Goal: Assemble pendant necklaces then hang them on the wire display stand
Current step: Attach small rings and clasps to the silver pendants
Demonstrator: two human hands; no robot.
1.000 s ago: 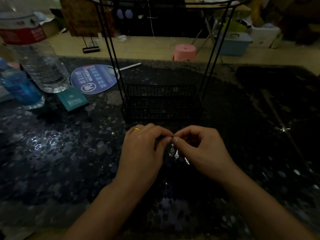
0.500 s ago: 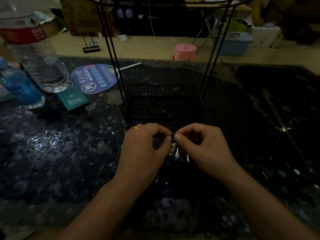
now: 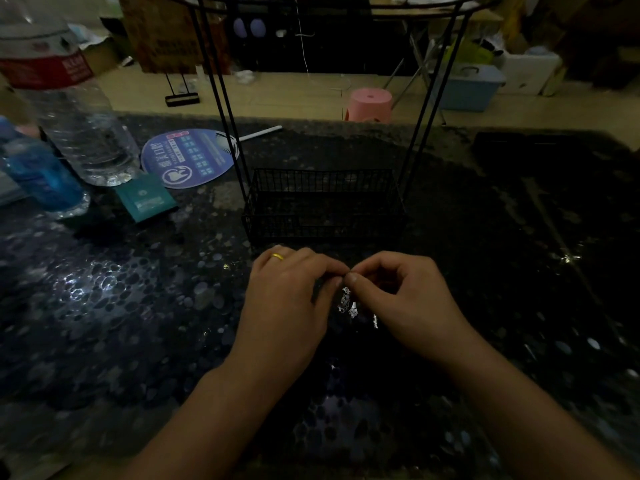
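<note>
Fingers [image 3: 337, 280] pinch glinting silver pendants [image 3: 347, 303]

pendants [image 3: 347, 303]: small silver charms, several in a cluster, hanging just under the meeting fingertips; exact shapes too small to tell.
cord: too dark to make out.
wire stand [image 3: 323, 206]: black, upright on the counter at 12 o'clock from the pendants; mesh basket base, thin slanting legs rising to a top rail, nothing visibly hung there.

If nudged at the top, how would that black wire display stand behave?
The wire display stand is probably light, being thin open wire. Its tall slim legs over a small basket base suggest it could tip or slide on the glossy table.
</note>
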